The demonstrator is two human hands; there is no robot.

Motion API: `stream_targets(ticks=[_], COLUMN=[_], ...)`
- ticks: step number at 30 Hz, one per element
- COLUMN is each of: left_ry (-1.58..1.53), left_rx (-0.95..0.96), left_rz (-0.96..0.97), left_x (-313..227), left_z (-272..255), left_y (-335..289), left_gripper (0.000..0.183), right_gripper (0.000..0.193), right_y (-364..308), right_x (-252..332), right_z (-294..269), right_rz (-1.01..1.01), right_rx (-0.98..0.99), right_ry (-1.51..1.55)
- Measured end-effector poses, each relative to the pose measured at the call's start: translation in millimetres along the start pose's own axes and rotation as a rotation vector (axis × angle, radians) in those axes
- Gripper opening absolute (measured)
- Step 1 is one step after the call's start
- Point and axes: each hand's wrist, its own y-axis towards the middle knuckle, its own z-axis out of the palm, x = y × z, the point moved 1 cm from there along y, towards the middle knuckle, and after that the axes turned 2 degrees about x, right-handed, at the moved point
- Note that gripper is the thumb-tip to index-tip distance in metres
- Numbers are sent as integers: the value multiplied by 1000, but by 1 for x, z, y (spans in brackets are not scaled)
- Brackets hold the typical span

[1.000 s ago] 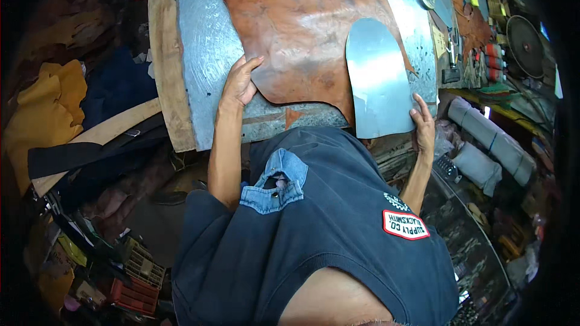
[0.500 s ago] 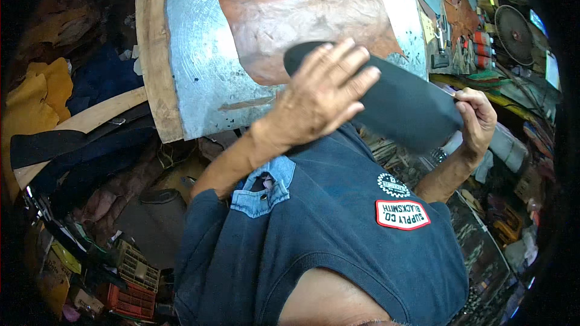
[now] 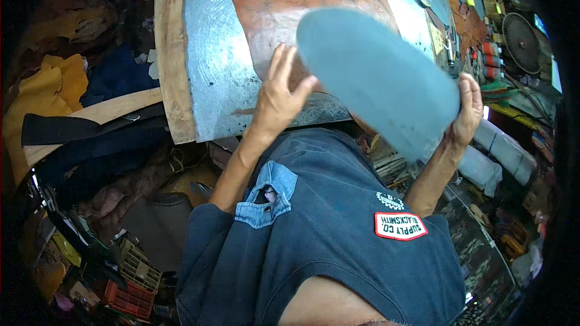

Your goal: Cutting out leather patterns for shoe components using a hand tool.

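A flat grey panel (image 3: 374,78) with a rounded end is held up at a slant over the near right part of the workbench, its face catching a bluish sheen. My right hand (image 3: 468,111) pinches the panel's right edge between thumb and fingers. Beside its left edge, my left hand (image 3: 281,93) is open with the fingers apart; whether the thumb tip touches the panel I cannot tell. Under and behind the panel lies a large brown leather hide (image 3: 272,0), spread over the metal sheet (image 3: 217,72) that covers the bench.
A wooden strip (image 3: 172,54) borders the bench on the left, with yellow leather (image 3: 51,87) and dark material (image 3: 60,130) beyond it. At the far right are a round fan (image 3: 521,42) and red cans (image 3: 490,60). Crates (image 3: 130,299) stand at lower left.
The panel has turned to show a lighter, broader face and risen a little. My left hand has come off it and moved left. My right hand keeps its grip at the right edge.
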Motion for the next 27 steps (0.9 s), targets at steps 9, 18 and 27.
stream_targets(ticks=[9,18,27], left_ry=[-215,457,541], left_rx=[-309,-34,81], left_rz=[-181,80,150], left_x=[63,100,105], left_z=[-54,5,14], left_y=[24,-7,-6], left_gripper=[47,58,60], right_gripper=[24,58,62], right_y=[-18,-22,-34], right_x=[21,-142,-124], right_z=[156,168,178], right_rz=[-1172,-432,-223], right_rx=[330,556,652], right_ry=[-514,-958,-1117])
